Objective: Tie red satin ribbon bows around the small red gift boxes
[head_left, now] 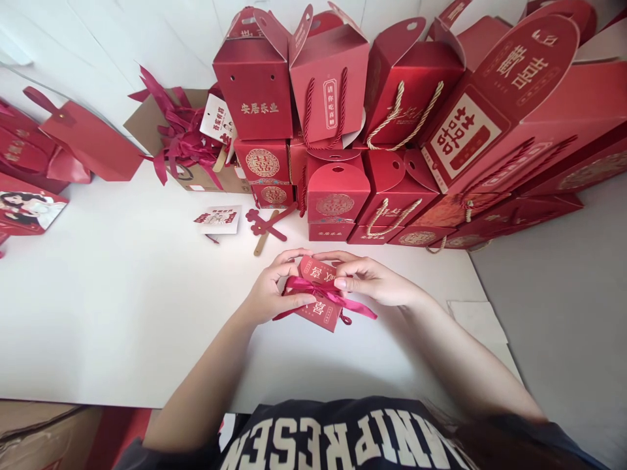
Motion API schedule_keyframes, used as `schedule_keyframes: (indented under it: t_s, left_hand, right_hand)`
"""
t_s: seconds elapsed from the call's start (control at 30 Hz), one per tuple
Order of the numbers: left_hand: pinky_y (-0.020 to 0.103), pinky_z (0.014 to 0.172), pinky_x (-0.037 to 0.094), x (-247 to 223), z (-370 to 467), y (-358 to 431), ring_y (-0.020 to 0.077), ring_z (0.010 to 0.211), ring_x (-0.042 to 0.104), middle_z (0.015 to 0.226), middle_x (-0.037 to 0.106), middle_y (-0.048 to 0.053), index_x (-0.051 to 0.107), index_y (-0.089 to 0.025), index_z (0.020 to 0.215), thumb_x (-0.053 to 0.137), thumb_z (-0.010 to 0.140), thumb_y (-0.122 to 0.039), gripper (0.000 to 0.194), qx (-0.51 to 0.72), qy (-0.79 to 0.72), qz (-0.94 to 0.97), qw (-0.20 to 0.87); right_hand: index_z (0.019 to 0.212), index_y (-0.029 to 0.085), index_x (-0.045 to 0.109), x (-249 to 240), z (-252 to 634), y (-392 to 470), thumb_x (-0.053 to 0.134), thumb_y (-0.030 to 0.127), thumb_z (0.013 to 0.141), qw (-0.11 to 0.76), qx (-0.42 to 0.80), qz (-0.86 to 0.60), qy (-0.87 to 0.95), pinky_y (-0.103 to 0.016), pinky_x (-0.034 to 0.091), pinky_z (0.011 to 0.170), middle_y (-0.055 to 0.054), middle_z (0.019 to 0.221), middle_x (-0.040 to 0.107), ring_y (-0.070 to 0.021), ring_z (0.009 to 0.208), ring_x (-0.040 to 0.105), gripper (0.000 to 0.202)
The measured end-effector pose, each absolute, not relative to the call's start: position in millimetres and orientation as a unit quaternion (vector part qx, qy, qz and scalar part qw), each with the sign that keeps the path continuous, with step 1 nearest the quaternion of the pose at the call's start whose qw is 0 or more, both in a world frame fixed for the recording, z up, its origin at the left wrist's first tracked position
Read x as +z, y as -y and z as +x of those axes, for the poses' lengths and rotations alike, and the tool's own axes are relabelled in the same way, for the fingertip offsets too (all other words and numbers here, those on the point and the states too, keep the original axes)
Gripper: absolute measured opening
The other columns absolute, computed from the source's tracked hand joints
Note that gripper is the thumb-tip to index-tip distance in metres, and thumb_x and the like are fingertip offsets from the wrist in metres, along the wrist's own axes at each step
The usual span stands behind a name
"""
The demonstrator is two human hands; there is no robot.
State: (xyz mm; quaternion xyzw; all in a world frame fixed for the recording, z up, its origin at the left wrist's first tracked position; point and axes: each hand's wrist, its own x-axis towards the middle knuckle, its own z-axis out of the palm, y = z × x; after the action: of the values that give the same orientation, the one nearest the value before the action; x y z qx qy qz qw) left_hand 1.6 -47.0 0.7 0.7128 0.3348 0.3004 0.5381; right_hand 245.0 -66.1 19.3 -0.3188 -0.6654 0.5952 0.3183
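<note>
Over the white table, a small red gift box (318,316) with gold lettering is held at a tilt. A magenta ribbon (356,305) goes across its middle and is knotted there, one tail trailing to the right. My left hand (274,287) is closed around the box's left side, thumb lying on the front by the ribbon. My right hand (377,279) pinches the ribbon near the knot, its forefinger reaching along the box's upper edge. A dark red cord loop (346,320) pokes out beneath the box. My fingers hide part of the front.
Stacked red gift boxes (337,189) line the wall at the back right. A cardboard box (196,173) full of magenta ribbons stands left of them. Printed cards (225,220) and red and gold strips (267,228) lie before it. Red bags (93,140) are at far left.
</note>
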Motion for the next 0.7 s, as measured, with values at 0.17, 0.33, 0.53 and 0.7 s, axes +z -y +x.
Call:
schedule_keyframes:
  t_s: [0.17,0.33,0.53,0.7]
  left_hand:
    - [0.049,0.11,0.039,3.8,0.2,47.3,0.0315,0.127,0.051,0.137,0.05,0.012,0.073,-0.022,0.095,0.08,0.071,-0.033,0.027,0.285,-0.355,0.711,0.535]
    - [0.044,0.108,0.042,6.2,1.2,47.9,0.0299,0.126,0.051,0.135,0.05,0.01,0.072,-0.022,0.097,0.079,0.073,-0.031,0.026,0.285,-0.347,0.71,0.543]
    - [0.041,0.104,0.044,-2.0,4.9,51.8,0.0268,0.123,0.052,0.133,0.049,0.01,0.07,-0.021,0.091,0.048,0.096,-0.039,0.029,0.322,-0.339,0.681,0.563]
    - [0.039,0.088,0.046,1.9,3.8,55.3,0.0217,0.095,0.056,0.107,0.053,0.009,0.052,-0.018,0.063,0.052,0.093,-0.038,0.036,0.384,-0.391,0.735,0.398]
  right_hand:
    - [0.075,0.019,0.07,14.9,248.5,64.9,0.057,0.043,0.093,0.315,0.598,-0.304,0.671,-0.046,0.03,0.115,-0.006,0.142,0.05,-0.0242,0.136,0.043,0.033]
    - [0.075,0.019,0.07,15.5,248.6,64.4,0.057,0.041,0.094,0.317,0.602,-0.301,0.668,-0.043,0.03,0.116,-0.007,0.14,0.05,-0.0229,0.136,0.043,0.032]
    - [0.074,0.019,0.068,12.9,246.8,67.0,0.055,0.042,0.094,0.335,0.586,-0.311,0.669,-0.046,0.031,0.114,-0.007,0.138,0.052,-0.0251,0.135,0.042,0.033]
    - [0.073,0.019,0.065,11.6,245.9,70.9,0.055,0.043,0.094,0.369,0.529,-0.349,0.68,-0.04,0.04,0.104,-0.008,0.124,0.051,-0.0224,0.118,0.051,0.033]
